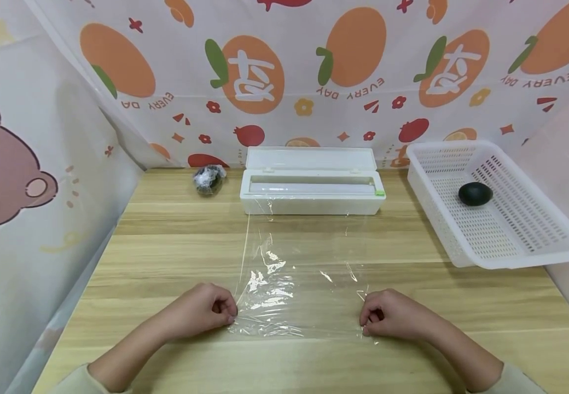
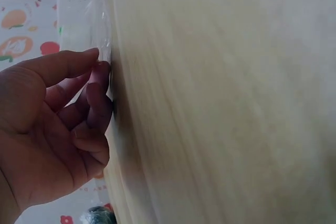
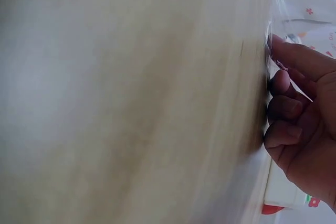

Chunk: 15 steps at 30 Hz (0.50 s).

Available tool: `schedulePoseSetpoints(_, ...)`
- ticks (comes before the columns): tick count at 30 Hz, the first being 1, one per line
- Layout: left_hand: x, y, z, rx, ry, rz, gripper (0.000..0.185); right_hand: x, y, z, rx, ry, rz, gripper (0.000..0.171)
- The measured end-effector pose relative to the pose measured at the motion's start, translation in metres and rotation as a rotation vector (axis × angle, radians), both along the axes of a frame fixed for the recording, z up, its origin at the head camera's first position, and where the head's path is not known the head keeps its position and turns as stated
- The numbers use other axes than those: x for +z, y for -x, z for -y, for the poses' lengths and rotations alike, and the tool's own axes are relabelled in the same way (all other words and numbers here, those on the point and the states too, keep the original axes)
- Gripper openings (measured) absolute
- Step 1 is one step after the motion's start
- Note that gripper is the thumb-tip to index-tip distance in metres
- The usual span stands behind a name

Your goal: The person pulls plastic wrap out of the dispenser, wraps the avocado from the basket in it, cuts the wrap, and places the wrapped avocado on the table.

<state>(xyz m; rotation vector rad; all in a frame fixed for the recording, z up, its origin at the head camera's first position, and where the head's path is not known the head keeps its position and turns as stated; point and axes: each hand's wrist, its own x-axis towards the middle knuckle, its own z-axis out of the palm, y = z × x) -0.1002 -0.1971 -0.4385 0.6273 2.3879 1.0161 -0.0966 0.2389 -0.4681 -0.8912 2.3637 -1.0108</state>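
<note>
- Clear cling film (image 1: pixel 294 273) lay stretched from its white dispenser box (image 1: pixel 312 192) across the wooden bench (image 1: pixel 166 257).
- Left hand (image 1: pixel 201 312) and right hand (image 1: pixel 390 316) each pinched a near corner, keeping the sheet taut and flat.

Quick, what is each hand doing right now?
Left hand: pinching the near left corner of the plastic wrap.
Right hand: pinching the near right corner of it.

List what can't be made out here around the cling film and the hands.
- Head view: left hand and right hand curl over the cling film corners; each grip is hidden.
- Wrist views: table blurred.
- Head view: roll inside the dispenser box hidden by its wall.
- Wrapped dark lump too small to identify.
</note>
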Motion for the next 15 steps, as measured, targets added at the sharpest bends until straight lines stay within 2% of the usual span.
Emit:
schedulePoseSetpoints(6,0.000,-0.001,-0.002,-0.009,0.007,-0.021,0.010,0.002,-0.001,-0.002,-0.016,-0.019,0.021,0.014)
schedulePoseSetpoints(11,0.000,-0.001,-0.003,-0.005,0.003,-0.014,0.008,0.004,-0.001,-0.006,-0.007,-0.042,0.054,0.009)
schedulePoseSetpoints(15,-0.002,-0.003,-0.004,0.008,0.024,-0.038,0.009,0.018,0.006,-0.014,-0.035,-0.062,0.018,0.009)
